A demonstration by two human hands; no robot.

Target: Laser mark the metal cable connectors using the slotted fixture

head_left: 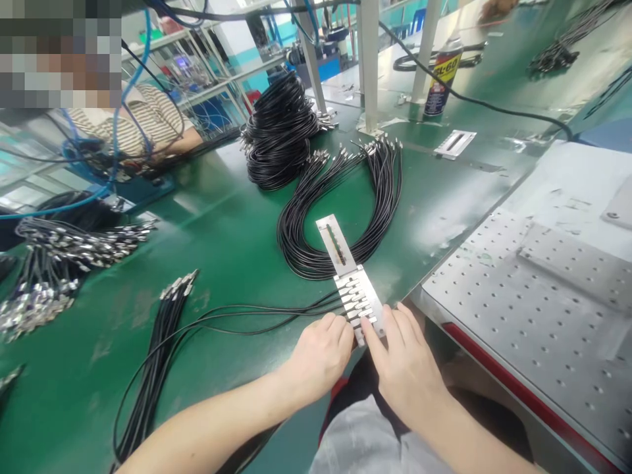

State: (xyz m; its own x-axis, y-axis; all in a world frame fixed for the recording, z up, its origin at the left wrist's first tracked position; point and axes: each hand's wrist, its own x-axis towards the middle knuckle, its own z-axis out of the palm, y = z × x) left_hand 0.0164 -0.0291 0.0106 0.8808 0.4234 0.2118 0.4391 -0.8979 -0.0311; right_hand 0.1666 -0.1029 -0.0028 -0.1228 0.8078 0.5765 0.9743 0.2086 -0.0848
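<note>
A slotted metal fixture [374, 308] lies at the front edge of the green bench, with silver cable ends set side by side in its slots. A plate with a long cut-out [326, 230] adjoins its far end. Several black cables [276, 309] run into the fixture from the left. My left hand [320, 352] is closed at the fixture's near left side, its fingers pinched on a cable whose end is mostly hidden. My right hand [407, 362] grips the fixture's near right edge, the index finger pressing on a silver end in the slots.
Beyond the fixture lies a curved cable bundle [296, 227], with a tall stack of coiled cables [279, 131] behind. Another bundle [160, 362] sits left. A spray can [442, 82] stands by the metal posts. At right is a perforated metal plate [518, 329]. A person in stripes [143, 118] sits opposite.
</note>
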